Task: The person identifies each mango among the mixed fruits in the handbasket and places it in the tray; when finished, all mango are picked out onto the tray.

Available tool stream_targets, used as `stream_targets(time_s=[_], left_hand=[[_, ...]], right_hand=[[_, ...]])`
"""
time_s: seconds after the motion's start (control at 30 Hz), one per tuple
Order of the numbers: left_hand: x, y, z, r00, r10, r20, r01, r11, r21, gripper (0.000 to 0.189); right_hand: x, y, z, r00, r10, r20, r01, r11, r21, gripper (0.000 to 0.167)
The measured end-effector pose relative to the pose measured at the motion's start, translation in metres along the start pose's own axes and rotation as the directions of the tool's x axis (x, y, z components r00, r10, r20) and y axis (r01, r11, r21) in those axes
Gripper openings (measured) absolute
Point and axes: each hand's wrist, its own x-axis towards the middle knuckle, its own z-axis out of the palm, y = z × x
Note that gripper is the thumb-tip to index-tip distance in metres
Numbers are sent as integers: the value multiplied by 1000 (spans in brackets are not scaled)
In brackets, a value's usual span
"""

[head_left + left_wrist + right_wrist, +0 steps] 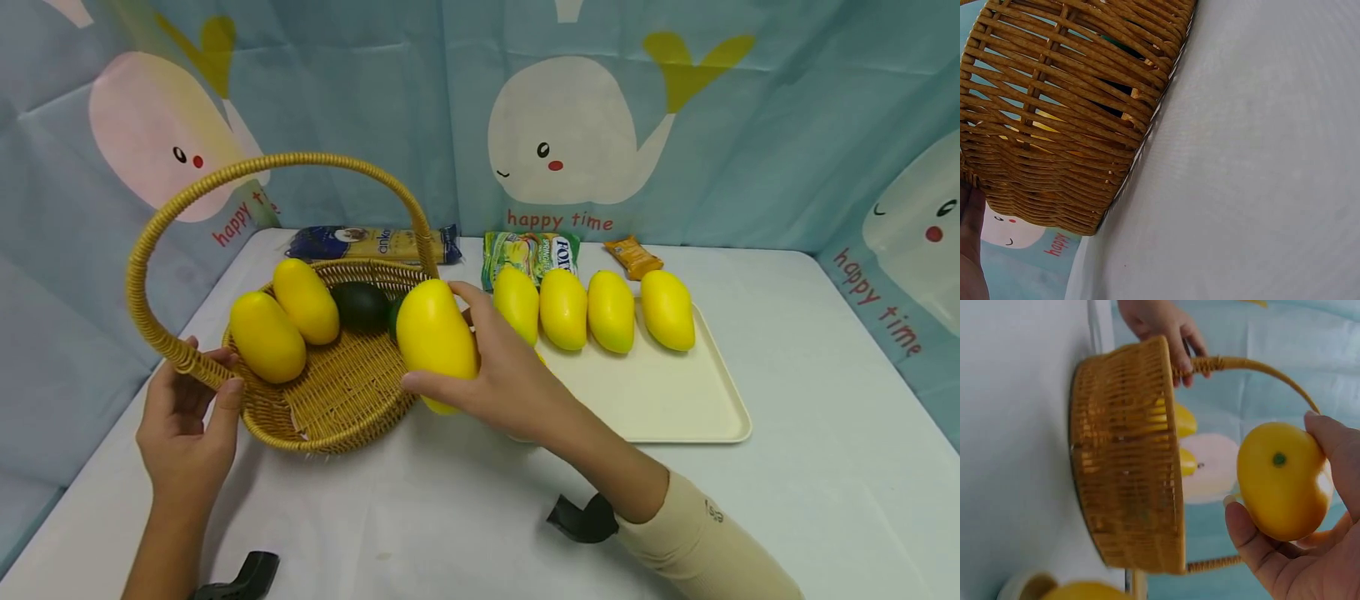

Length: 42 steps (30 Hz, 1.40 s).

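A wicker basket [348, 387] stands on the table at left, its tall arched handle [279, 161] upright. My left hand [186, 429] grips the base of that handle at the left rim; in the left wrist view only a bit of the hand [971, 244] shows beside the weave. Between thumb and fingers, my right hand [513, 371] holds a yellow mango [437, 337] at the basket's right rim. The right wrist view shows this mango [1282, 481] above rim height, stem end facing the camera. Inside lie two mangoes [267, 337] and a dark green avocado [362, 307], with another dark green fruit partly hidden.
On the right, a cream tray [675, 408] bears several mangoes [611, 311] in a row, partly behind my right arm. Along the back lie a blue-and-yellow pasta packet [367, 244], a green packet [531, 254] and a small orange packet [634, 257]. A whale-print curtain [390, 108] hangs behind.
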Motion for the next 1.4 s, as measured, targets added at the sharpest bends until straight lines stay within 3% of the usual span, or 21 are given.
stream_targets(time_s=[0.33, 0.83, 1.23, 1.3, 1.4], left_hand=[[-1, -3, -1, 1000, -4, 0, 4, 1000, 11, 56], [-1, -6, -1, 1000, 11, 3, -11, 1000, 4, 56], [-1, -3, 0, 1000, 7, -6, -7, 1000, 5, 56], [-1, -3, 0, 1000, 9, -9, -9, 1000, 3, 55], [0, -3, 0, 1000, 11, -8, -11, 1000, 0, 55]], right_hand=[[-15, 21, -29, 996, 54, -65, -63, 986, -152, 99], [-32, 35, -65, 977, 189, -98, -206, 957, -206, 101], [-44, 56, -101, 958, 285, 0, -275, 925, -263, 100], [-42, 59, -102, 950, 313, 13, -296, 910, -289, 101], [-39, 65, -101, 920, 388, 48, -356, 882, -309, 106]])
